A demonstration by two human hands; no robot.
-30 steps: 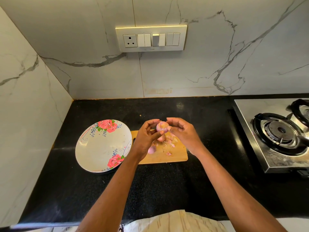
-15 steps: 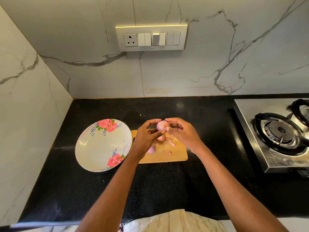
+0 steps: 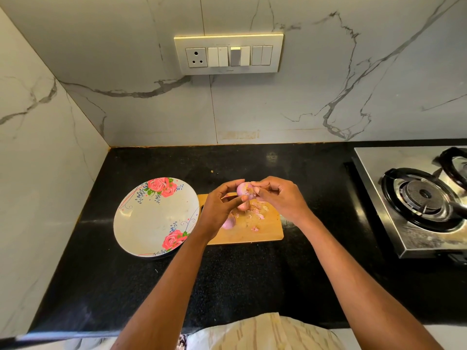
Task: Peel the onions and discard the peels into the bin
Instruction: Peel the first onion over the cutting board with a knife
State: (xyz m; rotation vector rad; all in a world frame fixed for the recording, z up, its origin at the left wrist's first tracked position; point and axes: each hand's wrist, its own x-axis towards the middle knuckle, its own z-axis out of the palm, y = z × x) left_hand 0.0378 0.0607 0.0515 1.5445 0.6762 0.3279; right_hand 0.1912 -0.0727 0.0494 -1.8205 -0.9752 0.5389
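Marble-veined grey wall panels close the corner far left of the grip. Nearer, left of it, a round white plate printed with red roses (image 3: 151,218) sits on the black speckled stone bench (image 3: 252,274), probably placed close to take peeled bulbs; its glazed surface looks smooth and bare.

The left hand (image 3: 217,208) curls its fingers and thumb around the small round pale-pink onion (image 3: 243,190), holding it raised above the rectangular light wooden chopping board (image 3: 252,233), likely so loose skin falls onto the wood rather than the stone. Just under this grip, a second pinkish onion (image 3: 228,223) lies on the board, partly hidden by the wrist.

The right hand (image 3: 280,198) meets the held onion from the other side, thumb and fingertips pinching at its surface, seemingly at a thin flap of skin; the flap itself is too small to make out. Below that grip, papery pink peel scraps (image 3: 257,213) lie scattered on the board, dry and flaky.

Far right stands a steel gas stove with black ringed burners (image 3: 424,198). No bin is in view.
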